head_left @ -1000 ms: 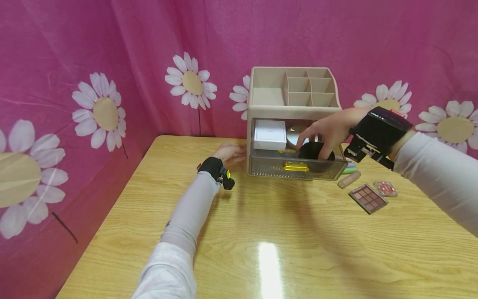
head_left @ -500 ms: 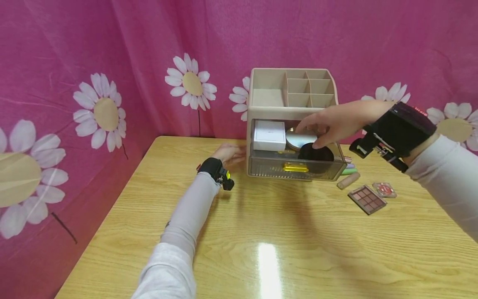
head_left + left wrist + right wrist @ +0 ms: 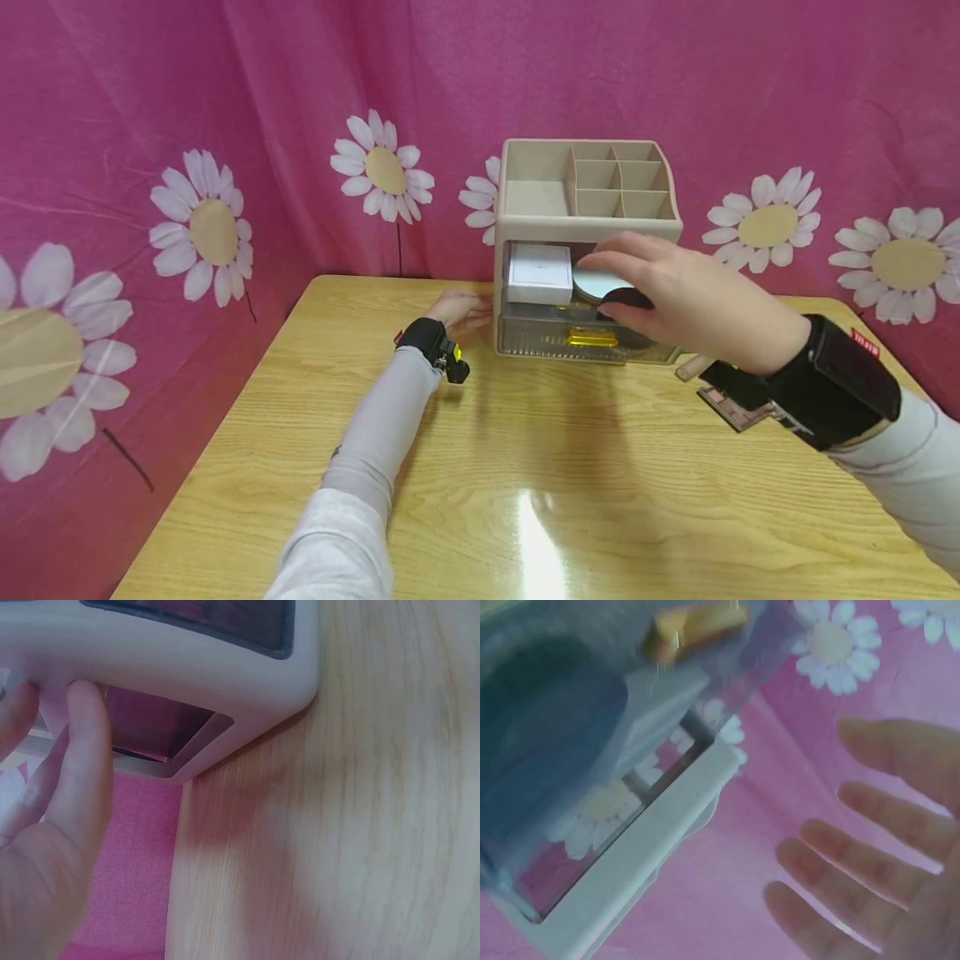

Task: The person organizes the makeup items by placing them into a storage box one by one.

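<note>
A cream cosmetics organizer stands at the back of the table. Its clear grey drawer with a gold handle is pulled out. Inside lie a white box, a round pale compact and a round black item, mostly covered by my right hand in the head view. That hand hovers over the drawer's right side, fingers apart and holding nothing, as the right wrist view confirms. My left hand touches the organizer's left side with straight fingertips.
Right of the organizer, partly behind my right wrist, lie an eyeshadow palette and a beige tube. A pink flowered curtain hangs behind and left of the wooden table. Open compartments top the organizer.
My right hand has let go of the round black item in the drawer, lifted off it and come forward over the drawer's front. The left hand has stayed in place.
</note>
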`<state>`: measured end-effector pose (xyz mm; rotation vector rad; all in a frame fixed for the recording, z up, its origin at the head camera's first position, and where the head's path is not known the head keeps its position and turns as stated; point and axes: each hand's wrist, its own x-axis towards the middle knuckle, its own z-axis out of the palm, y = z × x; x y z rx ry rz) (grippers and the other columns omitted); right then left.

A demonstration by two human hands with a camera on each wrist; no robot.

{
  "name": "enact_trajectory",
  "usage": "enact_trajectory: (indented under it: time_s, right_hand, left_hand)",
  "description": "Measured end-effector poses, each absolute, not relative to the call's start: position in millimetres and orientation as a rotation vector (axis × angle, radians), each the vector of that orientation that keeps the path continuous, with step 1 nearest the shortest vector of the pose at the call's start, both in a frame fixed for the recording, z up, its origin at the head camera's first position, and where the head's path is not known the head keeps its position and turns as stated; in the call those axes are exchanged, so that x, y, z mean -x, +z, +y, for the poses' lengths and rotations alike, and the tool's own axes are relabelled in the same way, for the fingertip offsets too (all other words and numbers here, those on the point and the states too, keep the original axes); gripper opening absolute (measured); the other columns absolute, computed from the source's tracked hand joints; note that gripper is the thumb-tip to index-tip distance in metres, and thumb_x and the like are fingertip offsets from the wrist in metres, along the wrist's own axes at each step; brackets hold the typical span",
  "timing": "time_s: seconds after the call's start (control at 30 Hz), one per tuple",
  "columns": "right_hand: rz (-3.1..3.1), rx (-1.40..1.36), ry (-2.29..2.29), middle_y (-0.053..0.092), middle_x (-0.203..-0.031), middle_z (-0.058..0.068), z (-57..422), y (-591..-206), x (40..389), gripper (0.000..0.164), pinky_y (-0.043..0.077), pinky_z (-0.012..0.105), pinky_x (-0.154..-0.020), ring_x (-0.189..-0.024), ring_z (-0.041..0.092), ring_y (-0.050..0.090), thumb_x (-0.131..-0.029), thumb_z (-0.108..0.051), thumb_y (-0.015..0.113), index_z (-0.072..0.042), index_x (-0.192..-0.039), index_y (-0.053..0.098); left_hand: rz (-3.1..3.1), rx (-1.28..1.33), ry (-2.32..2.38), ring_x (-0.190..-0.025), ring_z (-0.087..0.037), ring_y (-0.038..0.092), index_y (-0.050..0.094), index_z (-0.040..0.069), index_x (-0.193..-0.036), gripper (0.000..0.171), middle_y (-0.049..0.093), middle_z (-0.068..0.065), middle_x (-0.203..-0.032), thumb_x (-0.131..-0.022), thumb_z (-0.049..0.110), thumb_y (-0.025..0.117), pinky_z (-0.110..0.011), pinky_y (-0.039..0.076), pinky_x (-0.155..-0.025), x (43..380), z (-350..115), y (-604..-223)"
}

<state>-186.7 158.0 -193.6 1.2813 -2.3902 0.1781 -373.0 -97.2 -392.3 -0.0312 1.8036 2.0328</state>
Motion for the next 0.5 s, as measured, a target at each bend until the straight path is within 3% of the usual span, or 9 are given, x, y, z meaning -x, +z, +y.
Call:
enact_trajectory:
  time_s: [0.07, 0.5]
  right_hand:
    - [-2.329, -1.273, 0.186, 0.057, -0.105, 0.013, 156.0, -202.1, 179.4, 0.046, 0.055, 0.040, -0.071, -0.091, 0.024, 0.057, -0.071, -0.005, 0.076, 0.001, -0.113, 0.058]
    - [-2.138, -1.218, 0.120, 0.060, -0.090, 0.017, 149.7, -263.0, 169.5, 0.038, 0.057, 0.037, -0.070, -0.082, 0.027, 0.057, -0.067, 0.002, 0.077, 0.008, -0.101, 0.063]
  left_hand:
    - [1.839, 0.079, 2.005, -0.121, -0.031, 0.046, 0.037, -0.010, -0.132, 0.040, 0.045, -0.023, -0.132, -0.093, -0.004, 0.044, -0.034, 0.043, -0.100, 361.1, -93.8, -379.2]
    - [1.836, 0.065, 2.012, -0.120, -0.031, 0.047, 0.042, -0.011, -0.129, 0.037, 0.046, -0.024, -0.131, -0.093, -0.003, 0.046, -0.032, 0.045, -0.098, 355.6, -93.7, -374.8]
